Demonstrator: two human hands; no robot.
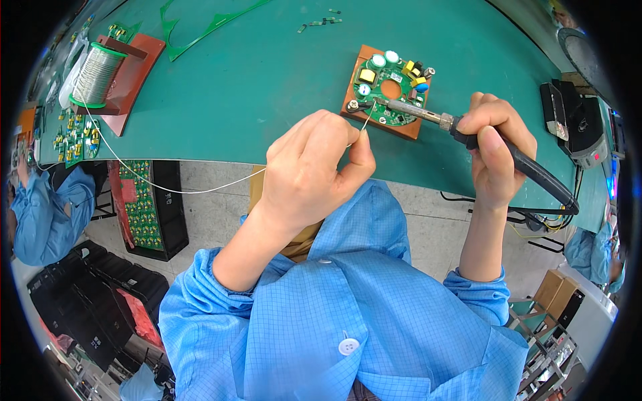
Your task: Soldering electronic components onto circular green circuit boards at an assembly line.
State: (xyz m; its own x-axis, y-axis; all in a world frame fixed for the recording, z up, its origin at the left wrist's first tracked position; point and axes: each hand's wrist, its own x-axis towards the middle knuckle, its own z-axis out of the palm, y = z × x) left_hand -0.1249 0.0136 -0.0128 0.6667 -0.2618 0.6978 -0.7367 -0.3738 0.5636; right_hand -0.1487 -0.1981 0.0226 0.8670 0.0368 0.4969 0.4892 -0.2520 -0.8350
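Note:
A round green circuit board [399,117] with capacitors and other parts sits on a brown block [352,81] on the bench. Pinched in my left hand [314,164] is solder wire [194,192], whose short end reaches the board's near left edge. The wire trails left to a solder spool [98,75] on a red-brown stand. My right hand [498,140] grips a soldering iron [428,115] by its dark handle. Its tip points left over the board, close to the wire end; whether they touch I cannot tell.
Green board offcuts [212,27] and small dark pieces [321,22] lie at the back. More circuit boards [73,137] lie at the left. A black soldering station [585,127] stands at the right, near the iron's cable. A crate of boards [150,207] stands below the bench's left edge.

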